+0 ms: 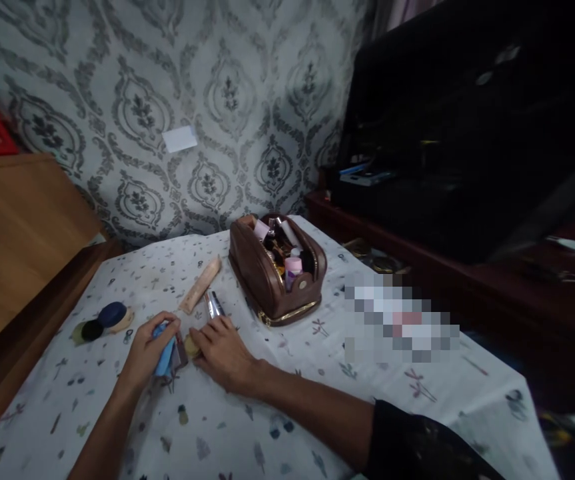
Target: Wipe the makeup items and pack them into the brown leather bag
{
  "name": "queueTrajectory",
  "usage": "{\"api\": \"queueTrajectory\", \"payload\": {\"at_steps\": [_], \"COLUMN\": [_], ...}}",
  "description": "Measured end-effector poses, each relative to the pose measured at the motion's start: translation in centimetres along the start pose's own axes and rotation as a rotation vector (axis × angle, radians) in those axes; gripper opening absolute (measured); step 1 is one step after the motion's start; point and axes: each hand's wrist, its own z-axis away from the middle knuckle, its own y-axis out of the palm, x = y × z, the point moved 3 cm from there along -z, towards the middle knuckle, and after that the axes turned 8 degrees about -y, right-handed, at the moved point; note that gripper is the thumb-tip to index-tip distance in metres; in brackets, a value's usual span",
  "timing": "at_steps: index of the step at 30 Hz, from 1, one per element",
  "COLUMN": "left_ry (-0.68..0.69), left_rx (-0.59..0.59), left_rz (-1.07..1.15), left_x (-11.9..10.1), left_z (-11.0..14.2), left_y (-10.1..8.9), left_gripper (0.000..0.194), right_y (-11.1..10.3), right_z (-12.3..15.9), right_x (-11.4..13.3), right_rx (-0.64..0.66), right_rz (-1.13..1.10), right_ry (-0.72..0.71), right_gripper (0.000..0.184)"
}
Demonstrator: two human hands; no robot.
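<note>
My left hand (pixel 153 340) is closed around a crumpled light-blue cloth (pixel 166 359). A small grey-brown box-like item (pixel 180 352) stands against it, beside the fingers. Close by on the right, my right hand (pixel 224 353) has its fingers bent round a small yellowish round piece (pixel 192 346), whose kind I cannot make out. Just beyond the right fingers lies a silver tube (pixel 214 305), partly hidden by them. A beige tube (pixel 200 285) lies farther back. The brown makeup bag (pixel 280 293), unzipped, holds several bottles and tubes, including a pink-capped bottle (pixel 293 270).
A dark-blue-lidded jar (pixel 114 316) and a black-capped container (pixel 88 331) lie at the left on the patterned tablecloth (pixel 247 427). Behind is a patterned wall (pixel 227 100); a large black screen (pixel 467 133) stands right. A cardboard box (pixel 27 227) is at left.
</note>
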Motion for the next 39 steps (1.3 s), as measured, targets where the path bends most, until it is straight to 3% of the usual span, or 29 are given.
{"api": "queueTrajectory", "payload": {"at_steps": [6, 12, 19, 24, 29, 34, 39], "left_ry": [-0.026, -0.01, 0.021, -0.045, -0.073, -0.101, -0.056], "left_rx": [-0.06, -0.143, -0.162, -0.178, -0.131, -0.05, 0.04], "left_rz": [0.021, 0.03, 0.081, 0.27, 0.484, 0.508, 0.475], "left_x": [0.4, -0.5, -0.9, -0.4, -1.0, -1.9, -2.0], "left_z": [0.2, 0.9, 1.5, 1.7, 1.9, 2.6, 3.2], "left_y": [0.9, 1.5, 1.8, 1.8, 1.9, 2.5, 3.1], "left_gripper": [0.044, 0.048, 0.05, 0.056, 0.056, 0.057, 0.056], "right_y": [-0.1, -1.3, -2.5, -2.0, -2.1, -2.9, -3.1], "right_z": [0.2, 0.3, 1.0, 1.4, 1.7, 1.9, 2.8], "right_x": [-0.1, -0.2, 0.3, 0.1, -0.1, -0.3, -0.8], "right_rx": [-0.051, -0.104, -0.135, -0.153, -0.202, -0.275, -0.306], "right_rz": [0.013, -0.077, -0.332, -0.586, -0.863, -0.986, -1.111], "right_ry": [0.001, 0.032, 0.039, 0.1, 0.175, 0.236, 0.411], "right_gripper": [0.033, 0.02, 0.043, 0.04, 0.041, 0.036, 0.028]}}
